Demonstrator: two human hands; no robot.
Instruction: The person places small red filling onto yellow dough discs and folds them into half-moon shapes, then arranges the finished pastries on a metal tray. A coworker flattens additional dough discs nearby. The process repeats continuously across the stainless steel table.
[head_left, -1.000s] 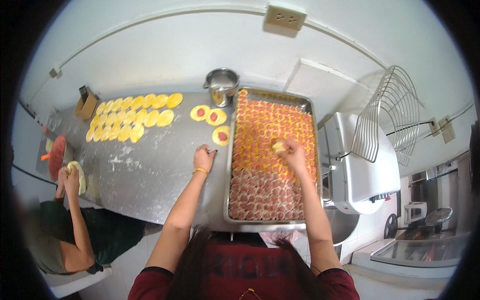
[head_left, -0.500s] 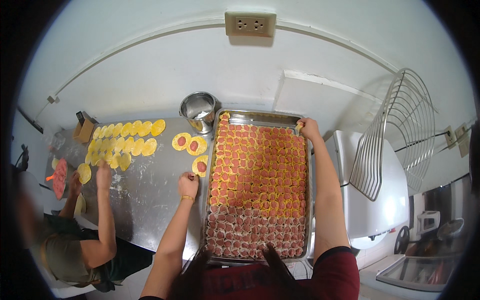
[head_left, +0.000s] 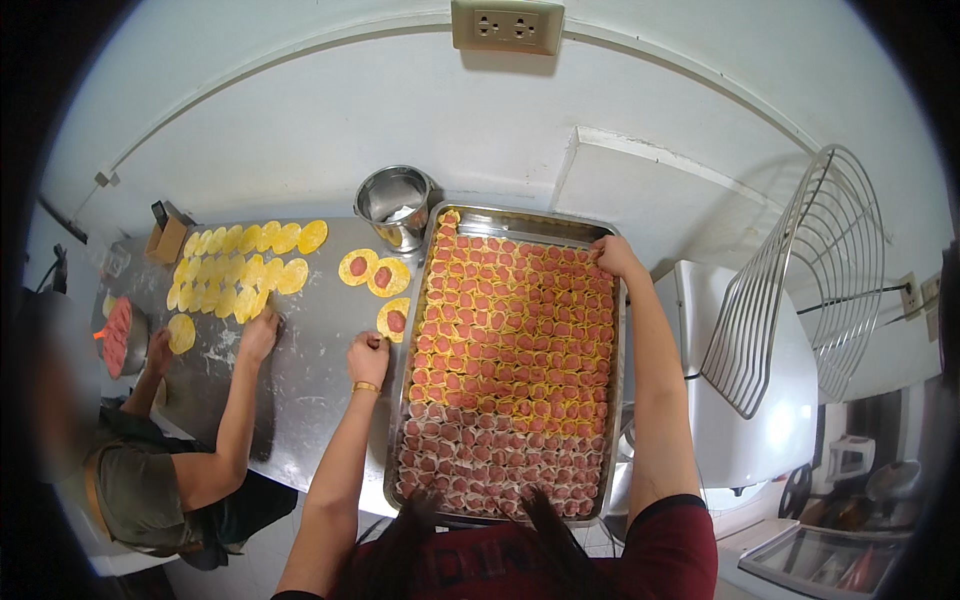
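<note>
A large metal tray stands before me, filled with rows of open-topped dumplings with pink meat showing. Most wrappers are yellow; those nearest me are whitish. At the tray's far right, my right hand is closed in a pinch on a small dumpling, mostly covered by the fingers, at the end of the farthest full row. My left hand is over the table left of the tray, fingers curled together; what they hold, if anything, is hidden. Just beyond it lies a yellow wrapper with a meat ball on it.
Two more filled wrappers lie near a metal pot. At left, a co-worker's hands work beside rows of yellow wrappers and a bowl of pink meat. A wire rack stands over a white appliance at right.
My right hand has lowered the dumpling to the end of the row. My left hand has shifted slightly left and away from me. The co-worker's right hand has moved rightward along the wrappers.
</note>
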